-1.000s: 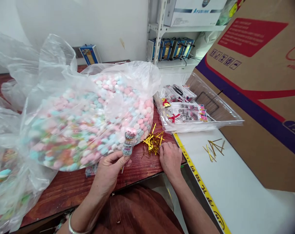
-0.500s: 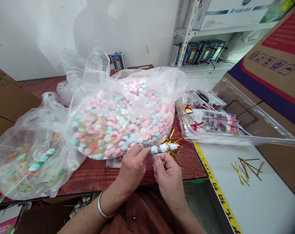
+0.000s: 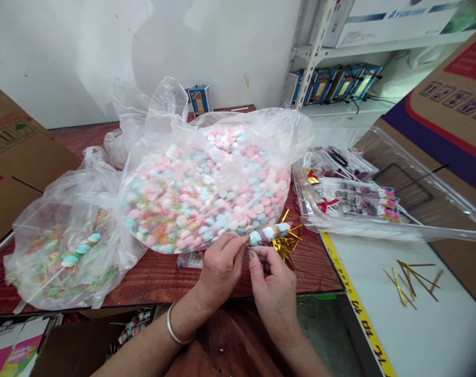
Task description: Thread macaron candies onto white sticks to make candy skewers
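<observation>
A wrapped marshmallow skewer (image 3: pixel 269 233), pale blue and white in clear film, lies tilted at my fingertips. My left hand (image 3: pixel 223 264) is closed in a pinch at its gathered lower end. My right hand (image 3: pixel 275 288) is closed just below, thumb against the fingers at the same end; a thin tie there is too small to make out clearly. Gold twist ties (image 3: pixel 288 246) lie in a heap right behind the skewer. Beyond my hands rests a big clear bag of pink, blue and white marshmallows (image 3: pixel 198 193).
At left, another marshmallow stick (image 3: pixel 81 250) lies on a clear bag of colourful sweets (image 3: pixel 53 262). A plastic tray (image 3: pixel 340 225) holds printed packets at right. Loose gold ties (image 3: pixel 410 283) are on the white surface. Cardboard boxes (image 3: pixel 21 157) flank the table (image 3: pixel 143 285).
The view has swung slightly left, so everything sits further right. The skewer's far end has tipped up a little. Both hands keep their pinch at its lower end.
</observation>
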Tool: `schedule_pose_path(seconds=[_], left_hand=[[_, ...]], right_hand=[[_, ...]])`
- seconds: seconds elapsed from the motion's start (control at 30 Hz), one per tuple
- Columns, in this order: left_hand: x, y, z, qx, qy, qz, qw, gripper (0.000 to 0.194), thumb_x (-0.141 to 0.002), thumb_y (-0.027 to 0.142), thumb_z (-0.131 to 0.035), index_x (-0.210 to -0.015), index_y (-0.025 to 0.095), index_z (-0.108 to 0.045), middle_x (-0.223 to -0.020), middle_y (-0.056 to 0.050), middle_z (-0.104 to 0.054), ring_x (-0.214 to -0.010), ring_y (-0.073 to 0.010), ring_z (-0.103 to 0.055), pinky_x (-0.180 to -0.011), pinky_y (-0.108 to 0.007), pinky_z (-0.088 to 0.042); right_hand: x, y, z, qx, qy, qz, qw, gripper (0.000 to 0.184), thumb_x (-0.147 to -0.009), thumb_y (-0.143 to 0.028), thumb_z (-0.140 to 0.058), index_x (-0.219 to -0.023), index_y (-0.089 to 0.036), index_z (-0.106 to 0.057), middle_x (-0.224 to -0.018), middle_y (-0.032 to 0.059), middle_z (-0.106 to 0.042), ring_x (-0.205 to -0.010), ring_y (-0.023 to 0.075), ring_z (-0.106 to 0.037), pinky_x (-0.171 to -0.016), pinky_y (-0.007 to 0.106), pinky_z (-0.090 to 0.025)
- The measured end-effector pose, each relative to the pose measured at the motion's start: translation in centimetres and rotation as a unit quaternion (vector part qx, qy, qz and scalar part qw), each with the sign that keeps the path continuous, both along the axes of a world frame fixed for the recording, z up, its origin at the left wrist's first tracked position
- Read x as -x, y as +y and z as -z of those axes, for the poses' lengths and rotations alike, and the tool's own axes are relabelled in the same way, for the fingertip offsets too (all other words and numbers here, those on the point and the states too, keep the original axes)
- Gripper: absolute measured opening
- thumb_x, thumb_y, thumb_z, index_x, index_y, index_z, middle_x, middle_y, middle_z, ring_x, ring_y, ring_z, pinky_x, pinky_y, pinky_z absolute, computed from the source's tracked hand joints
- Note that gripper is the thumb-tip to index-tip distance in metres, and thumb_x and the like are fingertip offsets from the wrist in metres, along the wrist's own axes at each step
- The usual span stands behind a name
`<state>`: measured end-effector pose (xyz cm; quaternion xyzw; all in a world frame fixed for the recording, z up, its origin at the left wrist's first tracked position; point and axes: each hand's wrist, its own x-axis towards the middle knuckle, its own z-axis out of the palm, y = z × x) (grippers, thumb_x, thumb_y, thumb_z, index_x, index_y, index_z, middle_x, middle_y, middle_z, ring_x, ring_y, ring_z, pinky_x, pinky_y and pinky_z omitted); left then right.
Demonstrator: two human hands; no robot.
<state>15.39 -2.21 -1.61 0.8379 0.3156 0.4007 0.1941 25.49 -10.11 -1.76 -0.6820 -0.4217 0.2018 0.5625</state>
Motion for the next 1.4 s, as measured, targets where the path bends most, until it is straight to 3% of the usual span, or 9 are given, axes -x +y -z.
schedule_pose_path(seconds=[0.13,0.27,0.37,0.5,0.7,0.93,1.03,1.17,1.4], left_hand=[[-0.8,0.1,-0.7,0.322,-0.122,-0.013,0.939,0.01,-0.088,0.019,-0.062,-0.09,0.017,-0.071,-0.081,-0.003,-0.068,-0.075,-0.0146,-0.059,-0.072,-0.026,-0.047],[-1.7,-0.1,-0.5,0.577,-0.292,0.06,0.76,0.022,-0.074,0.032,-0.078,-0.079,0.014,-0.068,-0.06,0.003,-0.054,-0.055,-0.0076,-0.041,-0.055,-0.02,-0.034],[-2.1,-0.3,-0.5,0.668,-0.362,0.089,0.644,0.034,-0.063,0.032,-0.088,-0.076,0.012,-0.065,-0.056,0.006,-0.046,-0.05,-0.0042,-0.034,-0.049,-0.017,-0.026],[-2.2,-0.4,-0.7,0.702,-0.392,0.091,0.588,0.04,-0.059,0.028,-0.092,-0.084,0.011,-0.065,-0.061,0.006,-0.048,-0.05,-0.0022,-0.033,-0.047,-0.014,-0.025],[-2.0,-0.5,-0.2,0.684,-0.361,0.116,0.623,0.034,-0.07,0.035,-0.085,-0.078,0.013,-0.061,-0.058,0.007,-0.042,-0.049,-0.0036,-0.031,-0.046,-0.015,-0.024],[-0.1,-0.2,0.3,0.232,-0.066,0.059,0.969,0.025,-0.091,0.022,-0.054,-0.109,0.018,-0.07,-0.097,-0.01,-0.069,-0.091,-0.0208,-0.062,-0.082,-0.032,-0.05],[0.0,-0.2,0.1,0.204,-0.043,0.046,0.977,0.027,-0.095,0.023,-0.049,-0.107,0.018,-0.071,-0.091,-0.009,-0.07,-0.083,-0.0196,-0.063,-0.078,-0.03,-0.05],[-0.4,-0.3,-0.4,0.407,-0.115,0.067,0.904,0.031,-0.097,0.038,-0.05,-0.095,0.016,-0.072,-0.055,0.002,-0.053,-0.046,-0.0112,-0.048,-0.047,-0.022,-0.04],[-0.6,-0.2,-0.4,0.47,-0.161,0.074,0.865,0.036,-0.093,0.046,-0.058,-0.089,0.015,-0.074,-0.048,0.004,-0.05,-0.041,-0.0091,-0.045,-0.043,-0.02,-0.035]], right_hand=[[0.0,0.2,0.8,-0.037,-0.158,0.038,0.986,0.016,-0.097,-0.024,-0.047,-0.09,-0.021,-0.061,-0.082,0.0045,-0.069,-0.073,0.0182,-0.065,-0.066,0.029,-0.05],[-0.3,0.7,1.4,-0.018,-0.165,0.043,0.985,0.014,-0.098,-0.025,-0.046,-0.089,-0.021,-0.057,-0.079,0.0037,-0.068,-0.07,0.0186,-0.064,-0.061,0.029,-0.047],[-0.6,0.8,1.3,-0.012,-0.125,0.024,0.992,0.016,-0.099,-0.025,-0.047,-0.087,-0.021,-0.056,-0.08,0.0033,-0.067,-0.073,0.0182,-0.063,-0.065,0.029,-0.049],[-0.8,0.7,1.1,-0.023,-0.088,0.022,0.996,0.019,-0.099,-0.025,-0.051,-0.114,-0.017,-0.058,-0.095,0.0069,-0.068,-0.087,0.0195,-0.065,-0.074,0.031,-0.052],[-1.0,0.7,1.1,-0.055,-0.323,0.038,0.944,0.015,-0.102,-0.021,-0.047,-0.097,-0.018,-0.062,-0.08,0.0047,-0.065,-0.073,0.0176,-0.062,-0.067,0.028,-0.046],[-1.2,0.6,0.8,-0.035,-0.411,0.043,0.91,0.021,-0.101,-0.02,-0.044,-0.084,-0.021,-0.056,-0.07,0.0042,-0.06,-0.065,0.019,-0.057,-0.061,0.03,-0.04],[-1.0,0.6,1.0,-0.051,-0.302,0.03,0.951,0.017,-0.099,-0.023,-0.048,-0.084,-0.022,-0.055,-0.071,0.002,-0.062,-0.063,0.0169,-0.058,-0.058,0.028,-0.041],[-0.7,0.7,1.1,-0.016,-0.052,-0.022,0.998,0.02,-0.1,-0.028,-0.049,-0.082,-0.021,-0.056,-0.07,-0.0013,-0.063,-0.061,0.0141,-0.058,-0.059,0.025,-0.044],[-0.9,1.0,0.5,-0.022,-0.057,-0.015,0.998,0.017,-0.097,-0.029,-0.056,-0.086,-0.02,-0.065,-0.079,0.0011,-0.067,-0.073,0.0161,-0.061,-0.068,0.028,-0.046]])
